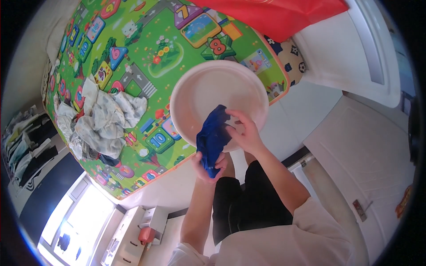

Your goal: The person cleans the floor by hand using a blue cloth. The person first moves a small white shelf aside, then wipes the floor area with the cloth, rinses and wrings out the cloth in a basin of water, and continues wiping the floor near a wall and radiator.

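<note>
A crumpled dark blue cloth garment (213,137) hangs between my hands over the near edge of a pale pink basin (262,95). My left hand (207,168) is wrapped round its lower end, with the fingers closed on the fabric. At the garment's upper right side, my right hand (245,132) has its thumb and forefinger close to the cloth. Those fingers are spread apart, and I cannot tell whether they pinch the fabric. The exact kind of garment does not show in its folded state. The basin stands on a green patterned play mat (146,102).
A heap of pale printed clothes (104,119) lies on the mat to the left. A red sheet or bag (284,15) covers the far right. Hanging clothes (31,148) are at the left rim. A white door (350,164) stands right, and a drawer cabinet (126,241) lower left.
</note>
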Tool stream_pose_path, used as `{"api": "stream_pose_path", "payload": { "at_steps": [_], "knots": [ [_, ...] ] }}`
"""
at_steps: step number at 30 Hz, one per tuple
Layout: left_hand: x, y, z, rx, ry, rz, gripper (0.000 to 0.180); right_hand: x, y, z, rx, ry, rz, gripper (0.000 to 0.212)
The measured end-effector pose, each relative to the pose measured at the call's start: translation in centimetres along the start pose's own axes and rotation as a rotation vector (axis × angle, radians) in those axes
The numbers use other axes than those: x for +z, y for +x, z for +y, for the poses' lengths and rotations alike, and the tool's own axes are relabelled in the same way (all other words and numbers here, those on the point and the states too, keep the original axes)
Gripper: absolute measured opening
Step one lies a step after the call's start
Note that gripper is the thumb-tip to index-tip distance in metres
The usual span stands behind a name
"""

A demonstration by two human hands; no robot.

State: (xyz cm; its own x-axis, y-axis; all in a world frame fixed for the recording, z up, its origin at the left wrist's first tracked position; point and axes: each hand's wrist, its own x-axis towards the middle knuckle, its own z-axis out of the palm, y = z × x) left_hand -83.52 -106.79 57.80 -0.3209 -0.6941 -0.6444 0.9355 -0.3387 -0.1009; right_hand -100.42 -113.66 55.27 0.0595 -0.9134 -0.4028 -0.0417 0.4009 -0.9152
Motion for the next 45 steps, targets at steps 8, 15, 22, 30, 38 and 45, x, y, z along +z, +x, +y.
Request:
{"api": "stream_pose_path", "payload": {
  "at_steps": [8,15,22,30,38,45],
  "knots": [
    [1.8,-0.2,0.8,-0.081,0.109,0.116,0.061,-1.7,1.6,3.9,-0.022,-0.312,0.036,0.040],
    [-2.7,4.6,2.3,0.177,1.366,0.457,0.055,-1.2,1.3,5.7,-0.001,-0.193,0.112,0.031],
    [-5.3,10.9,0.0,0.181,1.735,0.328,0.053,-1.3,1.7,7.3,0.086,-0.316,-0.039,0.034],
    [-5.3,11.8,0.9,0.400,1.941,0.796,0.061,-0.6,3.2,8.4,-0.118,-0.778,-0.017,0.043],
    [-6.0,15.5,0.6,0.477,1.985,0.641,0.063,1.4,4.4,13.6,-0.082,-0.888,-0.398,0.037],
    [-5.7,15.7,1.6,0.493,1.866,0.808,0.031,1.2,5.2,9.5,-0.029,-0.655,0.035,0.038]
  ]
}}
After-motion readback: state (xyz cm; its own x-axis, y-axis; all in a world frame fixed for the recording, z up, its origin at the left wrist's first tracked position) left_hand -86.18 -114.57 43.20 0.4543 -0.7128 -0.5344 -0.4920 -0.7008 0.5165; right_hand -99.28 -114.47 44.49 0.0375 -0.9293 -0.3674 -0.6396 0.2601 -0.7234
